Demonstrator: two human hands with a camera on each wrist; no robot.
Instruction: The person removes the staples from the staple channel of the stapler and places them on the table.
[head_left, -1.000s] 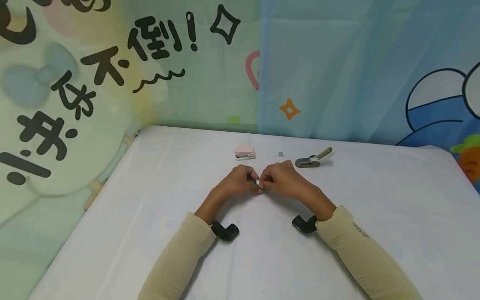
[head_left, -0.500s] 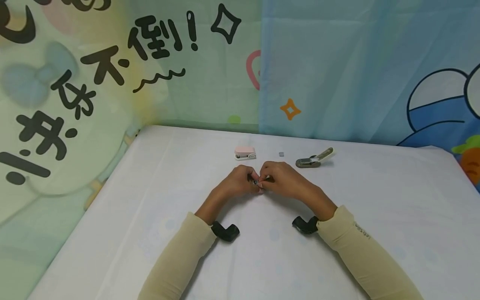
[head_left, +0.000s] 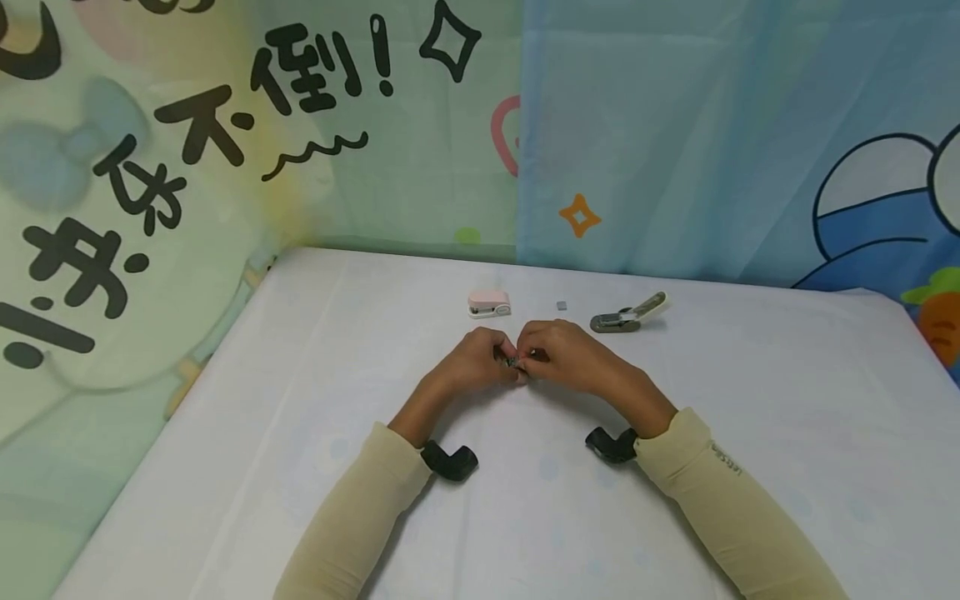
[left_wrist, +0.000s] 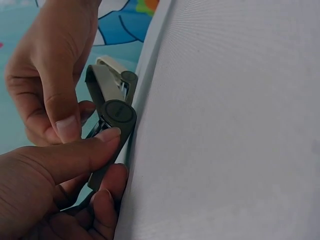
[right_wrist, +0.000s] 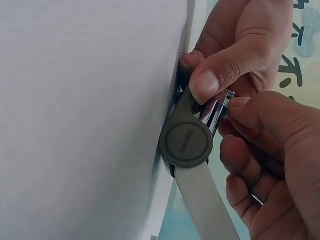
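Above the near-middle of the white table (head_left: 735,417), both hands meet at an opened grey stapler (right_wrist: 187,145). Left hand (head_left: 480,362) grips its lower part, thumb on top near the hinge, fingers wrapped behind; the pale lid (right_wrist: 205,200) stands swung well back from the base. Right hand (head_left: 562,357) has bent fingers, thumb tip touching the end of the metal tray (right_wrist: 215,112); can't tell if it pinches the tray or something tiny. Change over the last second: the right hand is rolled slightly, knuckles nearer the left hand, and the bright bit visible between the fingertips in the head view is mostly gone from sight. Could be covered or pushed in, not clear which. Left hand's hold looks the same. Reads as fine fingertip work at the tray, likely still going on, since lid is up and both hands are on it. Beyond the hands: pink stapler (head_left: 489,305), small grey block (head_left: 562,306), and a second opened stapler (head_left: 617,322), in a row, same places as before.
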